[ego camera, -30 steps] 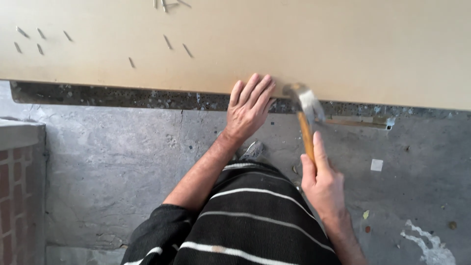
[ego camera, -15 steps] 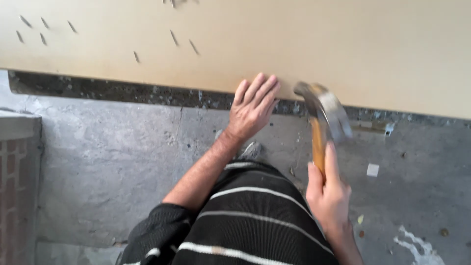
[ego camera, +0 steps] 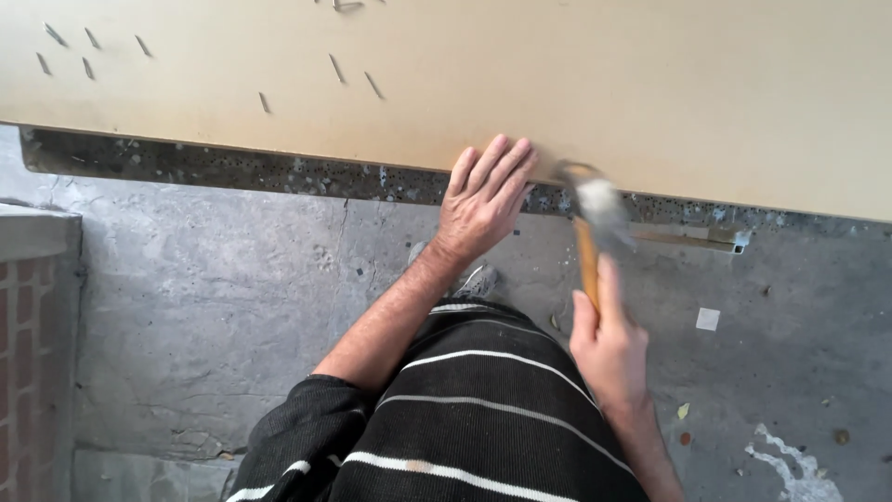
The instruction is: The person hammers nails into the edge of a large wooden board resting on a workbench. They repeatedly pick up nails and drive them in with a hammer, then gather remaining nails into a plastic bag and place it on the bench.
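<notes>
A rough grey concrete floor [ego camera: 232, 307], cracked and flecked with pale paint, fills the lower part of the head view, and a red brick edge [ego camera: 23, 372] shows at far left. Above it runs a broad, smooth tan board [ego camera: 650, 84], its near edge resting over a dark speckled strip [ego camera: 279, 172]. Small thin nails [ego camera: 263, 102] lie scattered on the board's upper left.

Since half a second ago the hammer [ego camera: 595, 223] has come back down: its steel head, motion-blurred, now sits at the board's near edge, just beside the left fingertips. That suggests repeated strikes at one spot on the edge.

The left hand [ego camera: 483, 200] lies flat, fingers together and extended, pressing on the board's edge. The right hand [ego camera: 609, 349] is wrapped firmly around the hammer's orange-brown wooden handle.

A black garment with white stripes [ego camera: 465, 418] covers the person's body below. A small white square scrap [ego camera: 708, 319] lies on the floor at right.
</notes>
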